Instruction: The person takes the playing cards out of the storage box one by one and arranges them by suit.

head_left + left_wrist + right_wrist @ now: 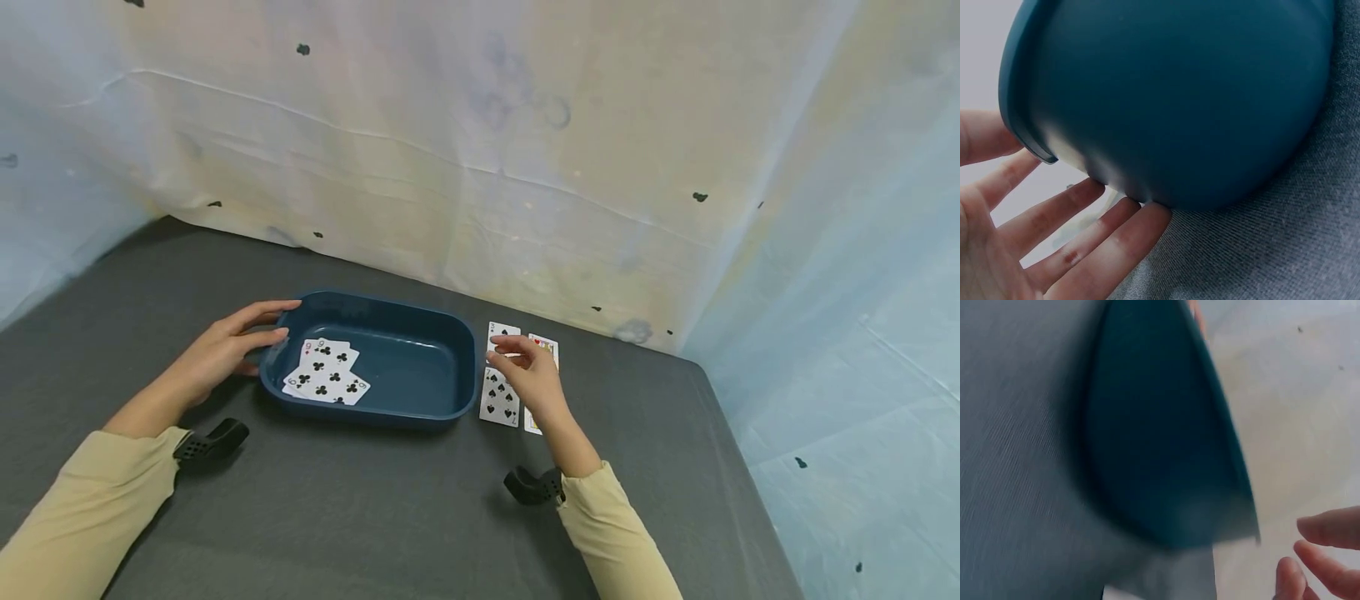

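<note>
At the left end of the dark blue tray point(401, 418), my left hand point(217, 346) touches the rim and outer wall. In the left wrist view several spread, nearly straight fingers point(1125, 240) meet the tray's wall. Several overlapping playing cards point(326, 375) lie face up in the tray, mostly clubs, one with a red corner mark. My right hand point(528, 375) hovers over cards right of the tray, fingers loosely bent, nothing visible between them. Below it lie a seven of spades point(498, 398), another spade card point(497, 329), and a red-marked face card point(551, 346), partly hidden.
The cards on the right lie in two columns beside the tray on the dark grey cloth-covered table point(360, 508). A pale hanging sheet point(450, 183) stands behind the table and another on its right side. Black bands point(213, 440) sit on both wrists.
</note>
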### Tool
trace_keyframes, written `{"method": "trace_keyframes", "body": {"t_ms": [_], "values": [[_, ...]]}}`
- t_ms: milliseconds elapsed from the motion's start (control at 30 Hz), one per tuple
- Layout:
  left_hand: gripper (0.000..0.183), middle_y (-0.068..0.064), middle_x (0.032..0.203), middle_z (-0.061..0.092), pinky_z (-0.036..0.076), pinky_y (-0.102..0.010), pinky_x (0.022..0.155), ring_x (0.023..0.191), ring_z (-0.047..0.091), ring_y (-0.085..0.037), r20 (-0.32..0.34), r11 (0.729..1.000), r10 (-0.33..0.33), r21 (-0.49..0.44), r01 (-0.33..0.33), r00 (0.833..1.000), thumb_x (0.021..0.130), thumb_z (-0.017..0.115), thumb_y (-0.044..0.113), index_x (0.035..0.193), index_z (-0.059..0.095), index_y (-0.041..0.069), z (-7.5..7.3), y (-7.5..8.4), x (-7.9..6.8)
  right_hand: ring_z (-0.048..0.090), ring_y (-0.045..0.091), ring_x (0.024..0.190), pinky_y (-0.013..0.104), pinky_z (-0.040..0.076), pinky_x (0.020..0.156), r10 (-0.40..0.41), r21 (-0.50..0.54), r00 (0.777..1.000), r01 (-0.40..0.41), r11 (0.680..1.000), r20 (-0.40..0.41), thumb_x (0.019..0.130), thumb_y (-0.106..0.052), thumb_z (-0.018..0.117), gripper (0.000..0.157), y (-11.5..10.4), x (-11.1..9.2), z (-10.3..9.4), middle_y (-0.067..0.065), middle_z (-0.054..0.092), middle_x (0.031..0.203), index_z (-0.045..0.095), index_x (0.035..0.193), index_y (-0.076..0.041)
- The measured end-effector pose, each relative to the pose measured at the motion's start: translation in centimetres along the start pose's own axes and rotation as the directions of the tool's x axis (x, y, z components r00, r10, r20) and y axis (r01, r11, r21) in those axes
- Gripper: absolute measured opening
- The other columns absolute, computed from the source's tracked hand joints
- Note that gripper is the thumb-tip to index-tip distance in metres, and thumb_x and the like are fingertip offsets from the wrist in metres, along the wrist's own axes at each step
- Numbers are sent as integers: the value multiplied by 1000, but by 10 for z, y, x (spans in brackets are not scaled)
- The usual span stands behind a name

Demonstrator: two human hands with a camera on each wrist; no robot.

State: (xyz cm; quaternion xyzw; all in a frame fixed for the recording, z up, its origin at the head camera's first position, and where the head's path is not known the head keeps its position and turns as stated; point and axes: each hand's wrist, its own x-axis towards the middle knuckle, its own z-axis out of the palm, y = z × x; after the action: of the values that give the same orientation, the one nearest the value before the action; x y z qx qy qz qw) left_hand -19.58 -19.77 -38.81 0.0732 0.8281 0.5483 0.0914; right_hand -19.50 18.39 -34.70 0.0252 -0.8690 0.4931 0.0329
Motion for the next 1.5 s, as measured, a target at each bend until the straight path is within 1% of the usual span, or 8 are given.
{"method": "trace_keyframes", "body": {"t_ms": [167,400,767,867,967,1200,1400,1500], "values": [[60,-28,152,20,47,-63,88,128,34,-48,-4,1000,-8,10,8,1000,102,45,36,153,23,16,1,1,1,62,16,87,23,49,68,-14,97,1000,14,995,4,89,-16,68,26,-17,4,21,11,66,104,68,113,-7],[61,-27,152,21,45,-64,90,129,34,-48,-5,1000,-12,4,12,1000,101,47,36,153,23,17,2,3,2,57,6,75,20,47,65,-77,178,995,64,982,66,88,-11,68,26,-37,8,52,14,66,100,68,112,-3],[61,-27,153,20,40,-69,92,131,33,-49,0,1000,-11,-21,11,1000,100,48,37,153,23,17,3,4,3,60,9,79,18,47,67,-68,161,981,38,986,181,86,-15,71,29,-51,9,87,12,66,100,68,113,-4],[62,-27,153,19,40,-68,92,131,32,-49,1,1000,-14,-23,14,1000,100,48,37,153,23,16,4,5,2,61,11,85,19,49,69,-42,120,974,16,993,221,85,-17,72,30,-54,9,97,11,66,104,68,113,-6],[62,-27,154,18,41,-68,92,132,31,-50,6,1000,-16,-25,16,1000,100,48,38,153,23,16,4,6,2,61,13,94,21,51,74,-10,40,957,-1,999,289,85,-20,73,34,-58,8,106,9,65,110,66,116,-8],[63,-28,153,18,40,-69,93,132,30,-51,10,1000,-24,-14,24,1000,100,47,40,153,23,17,6,8,2,60,17,105,21,50,83,12,-94,919,28,995,394,82,-24,77,45,-67,6,125,8,63,117,63,122,-8],[61,-28,153,18,42,-68,91,132,30,-51,10,1000,-21,-9,21,1000,101,47,38,153,23,16,6,8,2,59,16,103,21,49,82,34,-204,903,61,977,429,79,-25,80,51,-72,8,134,7,64,114,62,124,-11],[61,-28,153,19,42,-68,91,132,30,-51,9,1000,-18,-8,18,1000,101,47,38,153,23,16,6,8,2,58,15,104,21,48,82,49,-285,878,101,953,475,77,-27,81,55,-70,11,138,6,64,117,60,126,-12]]}}
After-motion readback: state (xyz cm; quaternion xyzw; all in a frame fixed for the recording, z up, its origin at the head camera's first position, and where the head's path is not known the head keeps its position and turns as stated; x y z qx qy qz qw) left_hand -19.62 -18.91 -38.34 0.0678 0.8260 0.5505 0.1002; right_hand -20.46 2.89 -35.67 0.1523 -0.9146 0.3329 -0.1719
